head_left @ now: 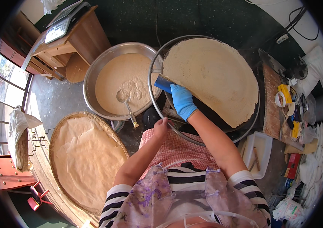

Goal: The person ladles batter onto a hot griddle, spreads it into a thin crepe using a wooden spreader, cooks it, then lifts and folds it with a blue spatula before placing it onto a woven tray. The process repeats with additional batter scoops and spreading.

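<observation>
A broad, thin round of beige batter (211,76) covers much of a dark round griddle (207,111). Its lower left side ends in a nearly straight line, with dark surface bare beyond it. My right hand (184,102), in a blue glove, is closed on a blue scraper-like piece (163,83) at the sheet's left edge; the glove hides part of it. My bare left hand (162,127) grips the metal ring (152,86) around the griddle at its near left side.
Left of the griddle stands a metal basin (90,83) of batter, a ladle (127,103) resting in it. A round woven tray (53,152) holds stacked thin sheets. A white bin (266,148) sits at the near right, beside a cluttered board (269,110). A wooden desk (89,36) stands far left.
</observation>
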The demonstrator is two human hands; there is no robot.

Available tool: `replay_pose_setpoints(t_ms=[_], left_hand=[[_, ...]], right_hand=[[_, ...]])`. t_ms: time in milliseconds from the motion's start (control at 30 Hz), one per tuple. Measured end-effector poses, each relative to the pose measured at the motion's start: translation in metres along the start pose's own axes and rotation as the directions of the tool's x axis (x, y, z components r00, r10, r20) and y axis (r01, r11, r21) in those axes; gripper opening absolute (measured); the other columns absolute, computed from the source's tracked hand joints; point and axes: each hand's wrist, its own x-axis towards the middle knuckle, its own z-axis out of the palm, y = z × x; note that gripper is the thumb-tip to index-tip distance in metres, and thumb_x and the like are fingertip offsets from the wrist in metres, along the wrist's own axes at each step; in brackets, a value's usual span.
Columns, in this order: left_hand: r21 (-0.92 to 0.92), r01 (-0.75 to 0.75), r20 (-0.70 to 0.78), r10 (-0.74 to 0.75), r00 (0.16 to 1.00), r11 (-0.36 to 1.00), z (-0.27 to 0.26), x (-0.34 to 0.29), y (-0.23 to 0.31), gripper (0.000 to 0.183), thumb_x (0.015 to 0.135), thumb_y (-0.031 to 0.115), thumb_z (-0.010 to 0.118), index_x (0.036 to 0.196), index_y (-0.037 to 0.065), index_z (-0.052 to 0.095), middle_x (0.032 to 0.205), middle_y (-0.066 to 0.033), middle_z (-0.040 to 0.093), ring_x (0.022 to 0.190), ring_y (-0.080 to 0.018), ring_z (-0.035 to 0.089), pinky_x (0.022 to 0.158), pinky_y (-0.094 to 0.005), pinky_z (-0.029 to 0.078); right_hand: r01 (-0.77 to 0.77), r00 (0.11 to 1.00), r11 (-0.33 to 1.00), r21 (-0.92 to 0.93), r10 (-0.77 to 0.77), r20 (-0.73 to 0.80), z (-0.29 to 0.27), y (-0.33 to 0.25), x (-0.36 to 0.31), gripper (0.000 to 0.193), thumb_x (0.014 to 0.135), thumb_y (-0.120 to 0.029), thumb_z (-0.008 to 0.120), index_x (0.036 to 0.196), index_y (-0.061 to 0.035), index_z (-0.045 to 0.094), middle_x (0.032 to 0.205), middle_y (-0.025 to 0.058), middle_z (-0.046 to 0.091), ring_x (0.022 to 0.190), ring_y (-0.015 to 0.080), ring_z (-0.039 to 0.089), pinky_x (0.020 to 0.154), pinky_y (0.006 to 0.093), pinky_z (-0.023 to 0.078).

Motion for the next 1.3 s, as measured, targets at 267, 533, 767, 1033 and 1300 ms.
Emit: replay_pose_setpoints(t_ms=[267, 533, 767, 1033, 1300], left_hand=[[-0.297, 0.282, 0.101, -0.264, 0.959, 0.912, 0.036, -0.032, -0.04, 0.025, 0.083, 0.026, 0.063, 0.086, 0.004, 0.055, 0.071, -0.0029, 0.055, 0.066, -0.0145, 0.053, 0.057, -0.0261, 0.042], [-0.069, -0.017, -0.058, 0.013, 0.998, 0.998, 0.009, -0.006, -0.008, 0.023, 0.09, 0.024, 0.051, 0.084, 0.002, 0.057, 0.073, -0.0038, 0.059, 0.06, -0.0111, 0.052, 0.056, -0.025, 0.044], [-0.027, 0.392, 0.323, -0.363, 0.874, 0.92, 0.029, -0.041, -0.064, 0.028, 0.085, 0.027, 0.06, 0.092, 0.0, 0.055, 0.078, -0.008, 0.058, 0.073, -0.0175, 0.057, 0.065, -0.0286, 0.046], [-0.212, 0.048, -0.091, -0.069, 0.993, 0.976, -0.037, -0.003, 0.017, 0.034, 0.082, 0.027, 0.064, 0.108, 0.008, 0.051, 0.094, -0.0034, 0.059, 0.085, -0.0159, 0.058, 0.075, -0.0289, 0.047], [-0.251, 0.014, -0.062, -0.031, 0.998, 0.968, -0.056, -0.022, 0.003, 0.03, 0.085, 0.02, 0.06, 0.109, 0.006, 0.049, 0.095, -0.0122, 0.059, 0.08, -0.0196, 0.061, 0.071, -0.0313, 0.052]], right_hand=[[0.001, 1.0, 1.0, -0.019, -0.001, -0.004, 0.009, 0.002, 0.014, 0.011, 0.082, -0.011, 0.047, 0.076, -0.0075, 0.056, 0.067, 0.0111, 0.059, 0.058, 0.0259, 0.061, 0.051, 0.0375, 0.049], [-0.044, 0.999, 0.999, -0.031, 0.045, 0.004, 0.017, 0.005, 0.029, 0.011, 0.081, -0.009, 0.047, 0.075, -0.0074, 0.057, 0.066, 0.0106, 0.059, 0.058, 0.0251, 0.061, 0.049, 0.0365, 0.05], [-0.101, 0.994, 0.979, -0.179, 0.107, 0.026, 0.011, 0.014, 0.033, 0.012, 0.084, -0.011, 0.046, 0.077, -0.0077, 0.056, 0.068, 0.011, 0.059, 0.059, 0.0242, 0.06, 0.051, 0.0351, 0.049], [-0.171, 0.985, 0.953, -0.25, 0.172, -0.017, 0.007, 0.055, 0.042, 0.012, 0.081, -0.01, 0.048, 0.079, -0.0056, 0.059, 0.079, 0.0149, 0.061, 0.076, 0.0291, 0.061, 0.068, 0.04, 0.049], [-0.352, 0.933, 0.891, -0.288, 0.359, -0.029, 0.015, 0.084, 0.069, 0.018, 0.08, -0.009, 0.048, 0.089, -0.0016, 0.063, 0.086, 0.018, 0.063, 0.079, 0.0309, 0.062, 0.073, 0.0383, 0.049]])
